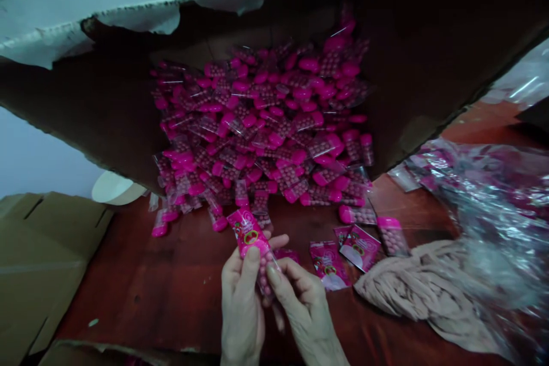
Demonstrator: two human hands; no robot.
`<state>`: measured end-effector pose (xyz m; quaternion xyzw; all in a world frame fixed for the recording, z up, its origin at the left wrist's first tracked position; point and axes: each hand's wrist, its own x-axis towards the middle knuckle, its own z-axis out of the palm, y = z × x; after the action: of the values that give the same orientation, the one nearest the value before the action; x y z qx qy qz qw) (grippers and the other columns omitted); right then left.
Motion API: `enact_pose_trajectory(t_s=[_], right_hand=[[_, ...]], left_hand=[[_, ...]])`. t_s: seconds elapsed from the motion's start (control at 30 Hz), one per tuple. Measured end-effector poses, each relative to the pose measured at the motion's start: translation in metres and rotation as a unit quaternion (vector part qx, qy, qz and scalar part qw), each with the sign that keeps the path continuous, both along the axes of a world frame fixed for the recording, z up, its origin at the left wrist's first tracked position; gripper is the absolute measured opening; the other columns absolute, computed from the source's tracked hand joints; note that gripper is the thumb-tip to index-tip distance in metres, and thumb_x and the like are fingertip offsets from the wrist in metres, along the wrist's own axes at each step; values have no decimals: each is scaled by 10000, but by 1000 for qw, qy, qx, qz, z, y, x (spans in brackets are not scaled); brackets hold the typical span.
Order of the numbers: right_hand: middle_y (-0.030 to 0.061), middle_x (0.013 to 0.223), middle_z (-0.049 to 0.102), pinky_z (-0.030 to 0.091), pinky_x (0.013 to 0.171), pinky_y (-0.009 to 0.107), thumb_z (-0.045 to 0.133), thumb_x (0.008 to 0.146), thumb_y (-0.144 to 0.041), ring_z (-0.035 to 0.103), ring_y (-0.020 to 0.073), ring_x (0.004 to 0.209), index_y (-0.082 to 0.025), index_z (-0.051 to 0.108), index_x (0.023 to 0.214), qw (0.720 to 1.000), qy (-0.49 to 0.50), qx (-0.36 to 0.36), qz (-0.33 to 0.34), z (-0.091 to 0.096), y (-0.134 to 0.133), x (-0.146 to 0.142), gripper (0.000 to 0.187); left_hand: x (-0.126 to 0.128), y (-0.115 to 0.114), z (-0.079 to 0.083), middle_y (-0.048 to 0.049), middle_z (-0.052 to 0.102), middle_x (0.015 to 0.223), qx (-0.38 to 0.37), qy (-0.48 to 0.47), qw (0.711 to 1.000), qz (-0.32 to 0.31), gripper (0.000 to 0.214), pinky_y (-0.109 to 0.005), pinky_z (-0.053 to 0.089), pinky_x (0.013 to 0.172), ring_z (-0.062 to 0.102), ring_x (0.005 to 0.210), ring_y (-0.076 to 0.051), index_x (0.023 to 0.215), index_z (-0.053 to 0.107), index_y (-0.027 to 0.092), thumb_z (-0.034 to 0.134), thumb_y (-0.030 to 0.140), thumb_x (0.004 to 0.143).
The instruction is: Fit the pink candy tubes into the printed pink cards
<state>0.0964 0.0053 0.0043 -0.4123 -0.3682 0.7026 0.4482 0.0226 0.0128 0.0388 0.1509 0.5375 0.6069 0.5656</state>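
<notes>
Red tabletop (171,286) beneath; packet (247,230) slants forward-left.

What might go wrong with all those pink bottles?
The pile of bottles lies loose at the open side of the box, so a bump might send some sliding across the table.

The left hand and right hand pinch a bottle and packet together; one might slip.

The cloth lies close to other packets and could drag them.

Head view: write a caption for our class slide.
Left hand and right hand hold a pink packet and a ball-filled container before heaped similar containers.
</notes>
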Motion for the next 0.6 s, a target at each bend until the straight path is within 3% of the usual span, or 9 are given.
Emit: enact_pose_trajectory(t_s=[0.2,0.33,0.47,0.6], right_hand=[[-45,496,470,323,331,159,483,859,-462,404,55,340,-144,598,809,993,-97,57,-41,-5,-4,-1,341],[-20,530,538,338,330,160,494,848,-470,430,61,353,-160,574,737,997,-59,39,-32,-4,0,-1,339],[-19,526,554,338,329,164,515,836,-471,436,67,357,-168,579,721,998,-29,35,-35,1,3,-2,330],[-8,553,568,350,343,165,525,833,-468,447,67,377,-166,591,724,998,-31,37,-51,4,1,-2,328]], left_hand=[[9,-4,0,-115,739,830,-40,-26,999,12,311,-150,302,311,634,632,-144,908,684,142,645,399,739],[8,-2,-2,-123,725,947,-16,-38,999,14,336,-169,479,521,646,756,-150,881,704,146,585,444,781],[11,-4,-5,-117,714,999,-6,-15,998,59,307,-176,497,578,631,675,-119,889,711,159,626,421,753],[15,-8,-6,-117,709,1019,-7,-1,998,60,319,-153,421,398,549,473,-73,930,707,169,641,415,737]])
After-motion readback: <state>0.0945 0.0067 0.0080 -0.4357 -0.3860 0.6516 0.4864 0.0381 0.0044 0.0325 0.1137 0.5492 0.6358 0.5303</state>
